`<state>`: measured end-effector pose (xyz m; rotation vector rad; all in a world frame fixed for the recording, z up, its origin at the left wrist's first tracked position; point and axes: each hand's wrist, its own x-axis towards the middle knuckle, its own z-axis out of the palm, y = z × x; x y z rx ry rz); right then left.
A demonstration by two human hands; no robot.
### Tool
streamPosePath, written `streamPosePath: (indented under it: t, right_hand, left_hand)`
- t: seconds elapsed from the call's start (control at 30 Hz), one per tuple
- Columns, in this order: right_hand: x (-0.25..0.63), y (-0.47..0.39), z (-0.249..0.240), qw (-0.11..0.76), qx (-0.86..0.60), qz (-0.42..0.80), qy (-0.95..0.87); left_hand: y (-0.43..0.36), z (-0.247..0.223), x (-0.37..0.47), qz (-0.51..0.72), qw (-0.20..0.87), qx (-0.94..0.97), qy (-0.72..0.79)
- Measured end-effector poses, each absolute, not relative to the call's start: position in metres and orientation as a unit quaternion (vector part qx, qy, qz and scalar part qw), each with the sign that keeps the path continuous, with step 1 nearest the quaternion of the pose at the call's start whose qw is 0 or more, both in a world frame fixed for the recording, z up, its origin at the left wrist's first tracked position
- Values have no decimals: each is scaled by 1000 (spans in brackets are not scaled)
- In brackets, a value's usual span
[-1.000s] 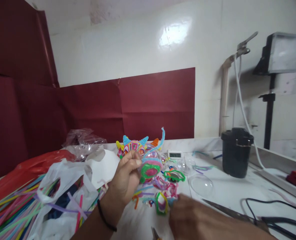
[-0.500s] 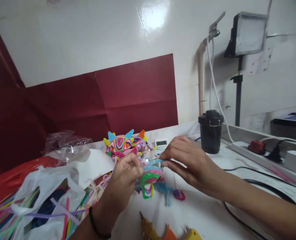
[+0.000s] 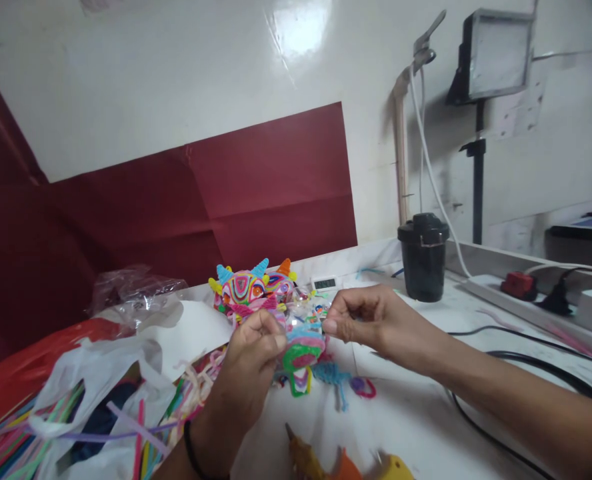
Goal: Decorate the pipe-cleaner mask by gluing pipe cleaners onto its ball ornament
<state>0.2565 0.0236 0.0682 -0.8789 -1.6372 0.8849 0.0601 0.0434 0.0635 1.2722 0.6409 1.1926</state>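
Note:
My left hand (image 3: 251,363) holds a small pipe-cleaner piece (image 3: 303,350) with pink, blue and green loops, just above the white table (image 3: 416,413). My right hand (image 3: 371,320) pinches the light blue strand at the top of that piece, fingers closed on it. Behind the hands sits a finished colourful pipe-cleaner ball with horns (image 3: 249,290). Loose pipe-cleaner shapes (image 3: 343,383) lie on the table under the hands.
White plastic bags with many coloured pipe cleaners (image 3: 76,420) and a red bag (image 3: 31,367) fill the left. A black canister (image 3: 423,257), small digital display (image 3: 325,283), black cable (image 3: 526,373) and lamp stand (image 3: 479,133) are on the right. An orange-yellow tool (image 3: 346,463) lies at the front.
My right hand rose from the table front to the piece held in my left hand and closed on its blue strand. The view swung right and lower.

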Motion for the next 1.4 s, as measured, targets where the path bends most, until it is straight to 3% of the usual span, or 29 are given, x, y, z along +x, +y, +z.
streamPosePath:
  t: [0.4,1.4]
  right_hand:
    - [251,22,73,520,-384,464,-606]
    - [244,31,65,528,-373,568,-509]
  left_hand:
    - [43,61,66,537,608,527,255]
    - [57,39,66,541,658,491,180]
